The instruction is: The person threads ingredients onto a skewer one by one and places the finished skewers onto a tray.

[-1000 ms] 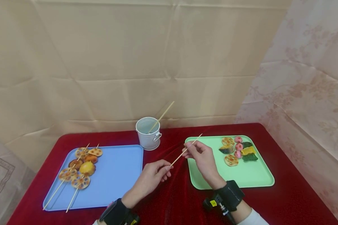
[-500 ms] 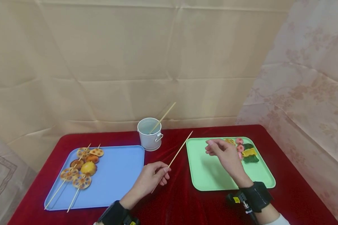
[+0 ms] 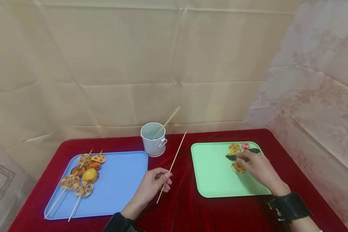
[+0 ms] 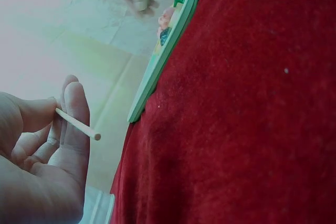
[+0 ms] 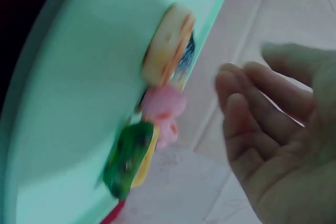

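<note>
My left hand [image 3: 150, 187] pinches a thin wooden skewer [image 3: 178, 149] between thumb and fingers, in the middle of the table. The skewer leans up and slightly right; its blunt end [image 4: 97, 136] faces the left wrist camera. My right hand [image 3: 261, 169] hovers over the right part of the green tray [image 3: 211, 180]. In the right wrist view its thumb and bent fingers stand apart with nothing between them. Nearest to it lie lotus root slices [image 3: 237, 168], a dark-rinded pumpkin slice [image 3: 230, 156] and pink balls [image 3: 245, 146]. A green piece [image 5: 126, 156] is partly hidden by the hand in the head view.
On the left, a blue tray [image 3: 119, 180] bears two loaded skewers [image 3: 81, 174] with lotus root slices and other toy-like food. A white bucket [image 3: 152, 146] at the back holds another stick [image 3: 171, 117]. Red cloth [image 3: 188, 206] covers the table; beige fabric [image 3: 119, 64] hangs behind.
My right hand has let go of the skewer and moved right over the food on the green tray. The left hand keeps its pinch, and the skewer has swung more upright.
</note>
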The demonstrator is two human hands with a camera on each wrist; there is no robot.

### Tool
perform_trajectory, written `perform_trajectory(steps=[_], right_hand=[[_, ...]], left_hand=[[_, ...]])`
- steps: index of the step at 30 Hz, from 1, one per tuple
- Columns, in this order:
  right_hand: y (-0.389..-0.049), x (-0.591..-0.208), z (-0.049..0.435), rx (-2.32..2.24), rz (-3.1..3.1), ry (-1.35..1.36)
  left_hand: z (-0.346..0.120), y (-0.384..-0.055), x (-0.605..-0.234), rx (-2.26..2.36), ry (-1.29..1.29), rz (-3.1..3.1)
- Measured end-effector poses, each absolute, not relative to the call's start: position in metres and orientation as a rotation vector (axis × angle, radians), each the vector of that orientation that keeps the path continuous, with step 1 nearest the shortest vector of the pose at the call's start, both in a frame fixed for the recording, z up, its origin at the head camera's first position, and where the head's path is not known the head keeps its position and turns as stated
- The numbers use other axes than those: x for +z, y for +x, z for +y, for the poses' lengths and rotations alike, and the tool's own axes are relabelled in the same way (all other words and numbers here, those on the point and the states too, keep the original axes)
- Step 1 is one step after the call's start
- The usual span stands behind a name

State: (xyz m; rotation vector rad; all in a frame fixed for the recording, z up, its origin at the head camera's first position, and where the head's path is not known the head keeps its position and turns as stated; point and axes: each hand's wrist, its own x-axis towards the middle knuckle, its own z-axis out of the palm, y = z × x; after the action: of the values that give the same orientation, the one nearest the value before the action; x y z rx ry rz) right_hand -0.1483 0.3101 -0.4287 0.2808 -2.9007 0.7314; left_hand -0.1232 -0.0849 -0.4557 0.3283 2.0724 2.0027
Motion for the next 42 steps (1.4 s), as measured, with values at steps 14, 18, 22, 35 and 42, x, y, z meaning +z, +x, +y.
perform_trajectory(steps=[14,18,22,35,42], right_hand=[[-0.152,-0.439,0.313,0.327,-2.941,0.604],[-0.152,-0.441,0.313,0.288,-2.920,0.618],[-0.153,-0.444,0.313,0.275,-2.879,0.629],[-0.156,-0.441,0.308,0.359,-2.870,0.541],[-0.161,-0.432,0.286,0.666,-2.839,0.384]], left_hand=[[-0.090,-0.123,-0.455,1.980,0.312,2.077],[-0.089,-0.123,-0.456,1.980,0.311,2.071],[-0.088,-0.123,-0.457,1.981,0.318,2.059],[-0.088,-0.125,-0.459,1.975,0.339,2.054],[-0.088,-0.126,-0.456,1.971,0.345,2.065]])
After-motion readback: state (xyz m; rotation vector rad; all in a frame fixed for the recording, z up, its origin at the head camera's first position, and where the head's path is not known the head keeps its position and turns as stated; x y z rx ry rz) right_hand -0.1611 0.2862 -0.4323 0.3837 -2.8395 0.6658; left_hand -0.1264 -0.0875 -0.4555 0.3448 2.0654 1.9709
